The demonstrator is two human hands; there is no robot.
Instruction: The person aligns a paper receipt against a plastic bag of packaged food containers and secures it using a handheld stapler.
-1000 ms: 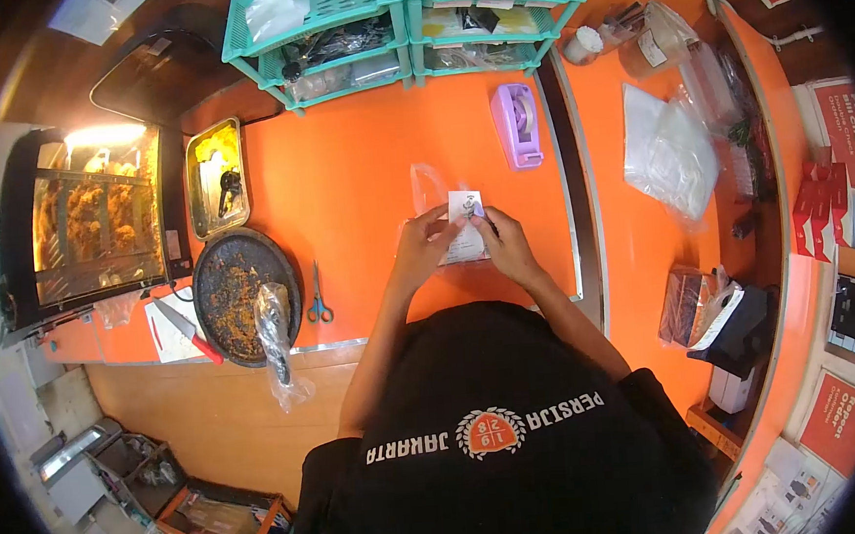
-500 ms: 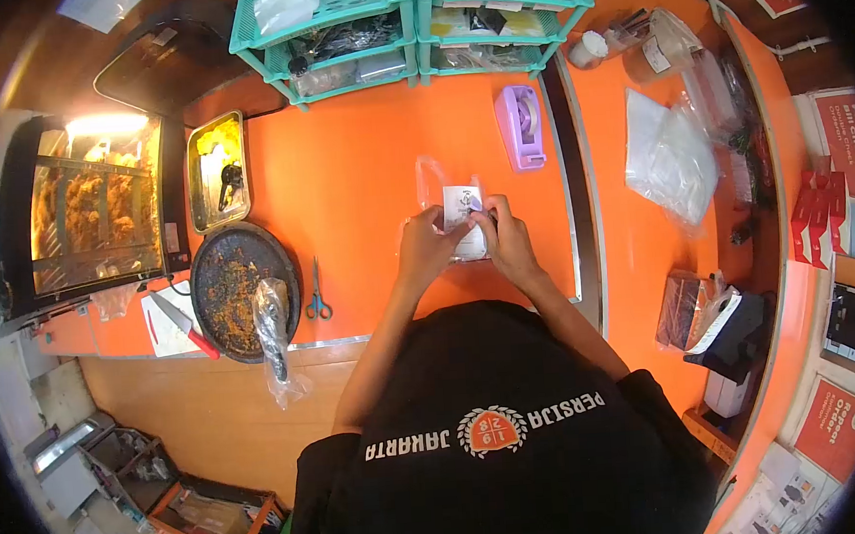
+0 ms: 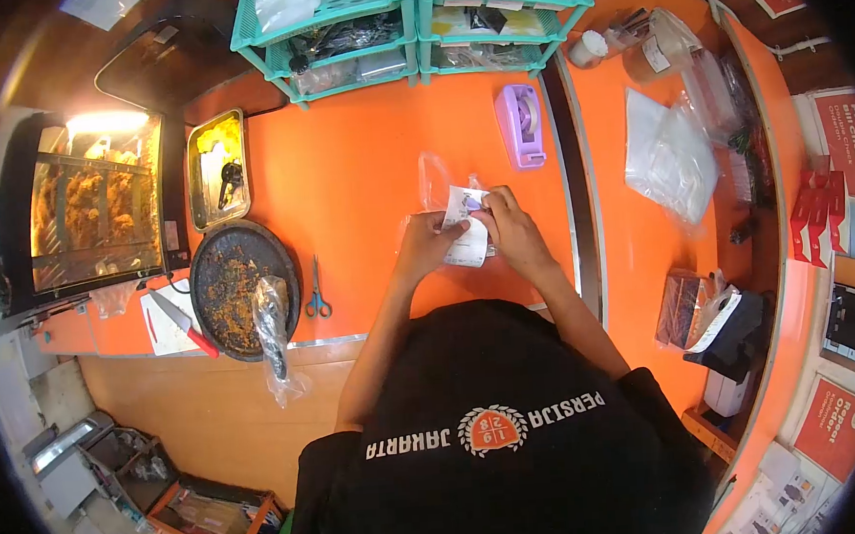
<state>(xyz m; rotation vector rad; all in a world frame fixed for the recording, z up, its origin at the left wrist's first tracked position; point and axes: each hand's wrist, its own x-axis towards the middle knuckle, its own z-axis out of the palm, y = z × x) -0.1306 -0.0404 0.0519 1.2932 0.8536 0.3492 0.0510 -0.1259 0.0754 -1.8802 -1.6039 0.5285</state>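
A white printed paper slip [image 3: 467,250] lies over a clear plastic bag [image 3: 432,177] on the orange counter [image 3: 364,183]. My left hand [image 3: 425,248] pinches the slip's left edge between thumb and fingers. At the slip's right upper part is my right hand [image 3: 513,230], its fingers closed on the paper beside a small purple item that is too small to make out. The slip is tilted and slightly bent between both hands. Up and to the right stands a purple tape dispenser [image 3: 520,127], apart from my hands.
Left of my arms are scissors [image 3: 317,291], a dark round board [image 3: 223,279] with crumbs and a wrapped tool, a red-handled knife [image 3: 184,323] and a metal tray [image 3: 217,169]. Green racks [image 3: 411,33] stand behind. Plastic bags [image 3: 670,154] lie right.
The paper slip has tilted and bent. My right hand has shifted slightly up and right along it, while my left hand still pinches the left edge.
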